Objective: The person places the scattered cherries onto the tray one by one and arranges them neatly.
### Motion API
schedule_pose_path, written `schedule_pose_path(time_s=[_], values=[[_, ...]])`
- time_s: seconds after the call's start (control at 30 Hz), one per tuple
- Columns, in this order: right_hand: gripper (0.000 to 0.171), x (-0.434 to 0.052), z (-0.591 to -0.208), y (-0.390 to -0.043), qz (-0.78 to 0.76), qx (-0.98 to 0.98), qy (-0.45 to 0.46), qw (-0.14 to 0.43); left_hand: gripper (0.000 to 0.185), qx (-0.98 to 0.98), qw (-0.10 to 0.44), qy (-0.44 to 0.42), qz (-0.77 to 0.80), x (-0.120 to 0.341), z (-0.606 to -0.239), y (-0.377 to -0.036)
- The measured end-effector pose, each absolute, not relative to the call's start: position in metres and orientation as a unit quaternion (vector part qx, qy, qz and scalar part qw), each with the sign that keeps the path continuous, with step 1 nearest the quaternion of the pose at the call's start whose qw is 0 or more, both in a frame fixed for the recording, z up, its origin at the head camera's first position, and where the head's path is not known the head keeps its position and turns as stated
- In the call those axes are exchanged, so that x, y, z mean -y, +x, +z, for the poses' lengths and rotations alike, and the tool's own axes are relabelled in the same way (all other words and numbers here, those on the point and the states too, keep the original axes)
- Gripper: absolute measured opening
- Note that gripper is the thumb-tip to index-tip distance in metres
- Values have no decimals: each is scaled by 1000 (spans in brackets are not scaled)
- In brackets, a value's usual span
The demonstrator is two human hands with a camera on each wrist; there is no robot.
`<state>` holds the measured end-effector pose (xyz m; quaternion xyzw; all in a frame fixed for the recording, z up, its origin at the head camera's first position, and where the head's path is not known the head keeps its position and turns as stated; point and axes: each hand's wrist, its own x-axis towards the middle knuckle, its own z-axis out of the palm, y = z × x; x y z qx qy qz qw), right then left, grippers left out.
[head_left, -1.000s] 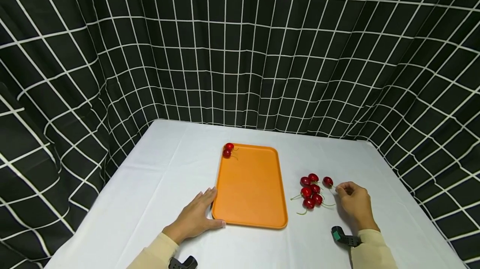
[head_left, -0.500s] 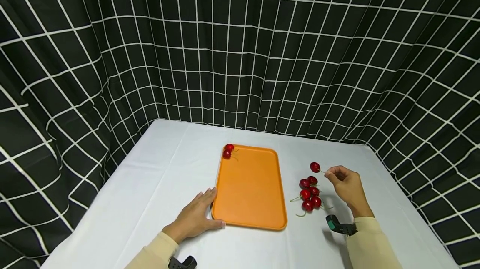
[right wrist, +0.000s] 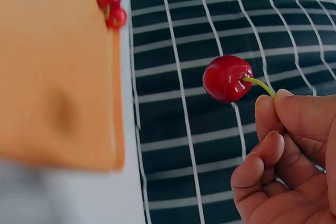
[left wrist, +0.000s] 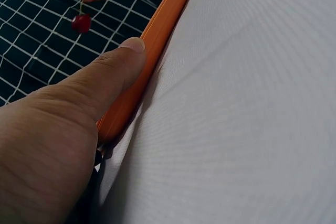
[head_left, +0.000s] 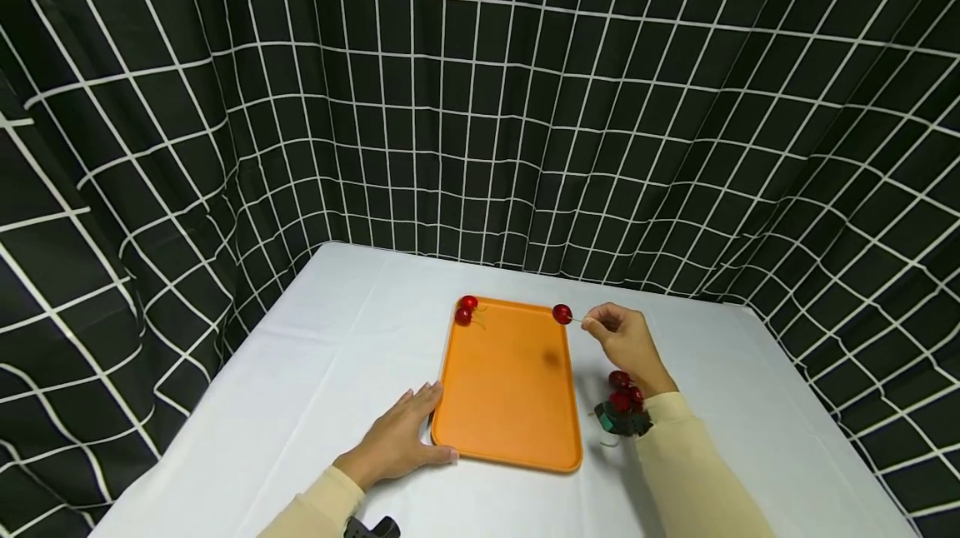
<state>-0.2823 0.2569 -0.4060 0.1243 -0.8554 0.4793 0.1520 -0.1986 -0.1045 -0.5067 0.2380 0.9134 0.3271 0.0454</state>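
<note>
Head view: right hand (head_left: 628,341) pinching cherry (head_left: 562,314) by its stem above tray (head_left: 510,405) far right corner; left hand (head_left: 397,442) flat, grip wide, touching tray's near left edge on surface (head_left: 315,371).
Left wrist: thumb (left wrist: 113,72) against tray rim.
Right wrist: cherry hanging from pinched stem.

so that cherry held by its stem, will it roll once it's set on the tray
Probably: the cherry looks round and glossy, so it may roll on the smooth orange tray. It hangs from a thin stem pinched by the right hand, so it seems light; the stem may snap.
</note>
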Motion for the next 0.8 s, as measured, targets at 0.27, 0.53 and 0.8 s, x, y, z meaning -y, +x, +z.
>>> schedule_pose_path(time_s=[0.27, 0.53, 0.8], values=[[9, -201, -408, -299, 493, 846, 182, 92, 109, -911, 49, 237, 335, 103, -508, -196], [8, -165, -438, -327, 513, 842, 165, 39, 108, -917, 43, 236, 320, 105, -507, -198], [10, -139, -449, -335, 471, 866, 168, -7, 109, -915, 48, 231, 328, 104, -505, -199]])
